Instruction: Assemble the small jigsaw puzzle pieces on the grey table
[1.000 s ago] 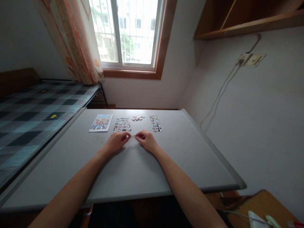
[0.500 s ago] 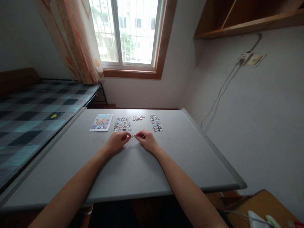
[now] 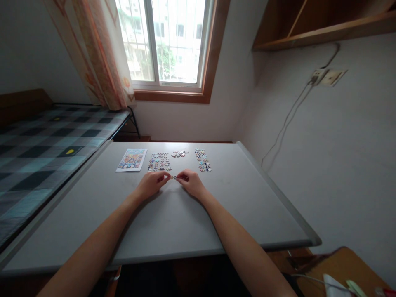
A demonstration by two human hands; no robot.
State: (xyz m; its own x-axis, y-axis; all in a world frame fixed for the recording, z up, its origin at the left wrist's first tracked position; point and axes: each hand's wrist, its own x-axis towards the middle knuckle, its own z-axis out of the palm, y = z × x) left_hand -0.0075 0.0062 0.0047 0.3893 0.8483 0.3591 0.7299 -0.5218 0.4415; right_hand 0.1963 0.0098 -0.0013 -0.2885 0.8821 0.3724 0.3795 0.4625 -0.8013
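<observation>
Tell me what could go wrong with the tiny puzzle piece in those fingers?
1. The left hand and right hand pinch the tiny puzzle piece only by the fingertips. It might slip and drop onto the table, or bend if squeezed too hard.
2. The piece cluster lies just beyond the left knuckles, so a forward nudge could scatter it.

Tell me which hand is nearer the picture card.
Left. The left hand lies just right of the picture card, closer to me; the right hand is farther right, beyond the puzzle piece.
</observation>
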